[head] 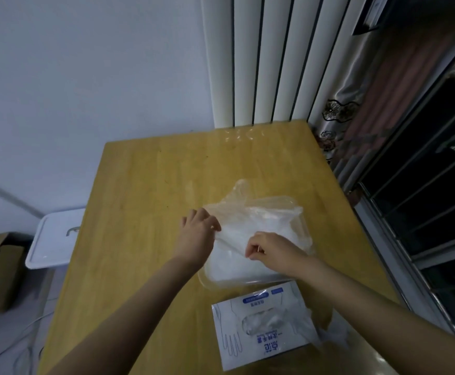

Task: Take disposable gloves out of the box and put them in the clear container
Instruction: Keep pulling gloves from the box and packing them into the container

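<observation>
Placing step. Our left hand [198, 231] and right hand [271, 251] each pinch an edge of one thin glove [250, 220], spread over the white pile [237, 266] inside the clear container [207, 282]. The box [259, 345] lies just in front of it on the counter [145, 185], with more gloves showing at its opening. Next, we judge: tuck the glove down flat, let go, then reach for the box.

smooth wooden table [150, 185], filmy (seemingly plastic) gloves [250, 228]
</observation>
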A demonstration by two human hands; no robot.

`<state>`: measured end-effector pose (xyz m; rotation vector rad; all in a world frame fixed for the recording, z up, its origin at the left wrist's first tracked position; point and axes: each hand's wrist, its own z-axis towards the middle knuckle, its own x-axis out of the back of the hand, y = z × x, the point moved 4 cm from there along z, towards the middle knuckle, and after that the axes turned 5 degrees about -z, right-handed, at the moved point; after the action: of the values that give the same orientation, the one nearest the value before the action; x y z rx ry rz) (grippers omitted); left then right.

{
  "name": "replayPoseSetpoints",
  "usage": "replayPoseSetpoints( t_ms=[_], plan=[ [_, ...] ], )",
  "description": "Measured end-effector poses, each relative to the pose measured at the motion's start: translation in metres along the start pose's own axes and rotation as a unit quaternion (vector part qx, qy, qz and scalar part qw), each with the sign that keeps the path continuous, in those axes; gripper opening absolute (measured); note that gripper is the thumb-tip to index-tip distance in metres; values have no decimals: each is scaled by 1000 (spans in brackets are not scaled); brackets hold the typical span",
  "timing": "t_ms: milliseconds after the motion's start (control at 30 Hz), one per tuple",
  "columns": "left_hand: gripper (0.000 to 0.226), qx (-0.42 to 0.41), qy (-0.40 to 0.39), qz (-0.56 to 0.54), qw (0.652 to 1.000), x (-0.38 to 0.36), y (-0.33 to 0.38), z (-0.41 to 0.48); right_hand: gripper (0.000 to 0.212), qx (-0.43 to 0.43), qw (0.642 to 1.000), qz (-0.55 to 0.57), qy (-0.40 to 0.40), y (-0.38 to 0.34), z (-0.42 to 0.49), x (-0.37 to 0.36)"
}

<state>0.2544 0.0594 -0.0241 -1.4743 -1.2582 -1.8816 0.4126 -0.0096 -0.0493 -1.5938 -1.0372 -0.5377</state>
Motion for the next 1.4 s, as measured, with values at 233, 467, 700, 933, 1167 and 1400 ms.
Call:
replayPoseSetpoints(
  t_ms=[233,467,700,933,1167,1400],
  plan=[
    [33,-28,-1,15,999,-5,7,-4,17,-35,996,31,-69,0,11,-21],
    [30,-85,-33,-21,996,-23,31,0,22,-79,996,51,12,-3,9,-9],
    [64,-24,-296,181,938,-89,12,7,48,-55,991,-123,-14,28,25,-15],
    [80,5,-346,192,918,-116,0,7,69,-74,967,-217,-107,58,40,-33],
    [54,-9,-300,221,928,-96,6,15,53,-118,983,-88,-113,49,32,-13],
    [40,-69,-106,108,986,-51,28,-7,30,30,991,-72,110,-1,-22,10]
  ],
)
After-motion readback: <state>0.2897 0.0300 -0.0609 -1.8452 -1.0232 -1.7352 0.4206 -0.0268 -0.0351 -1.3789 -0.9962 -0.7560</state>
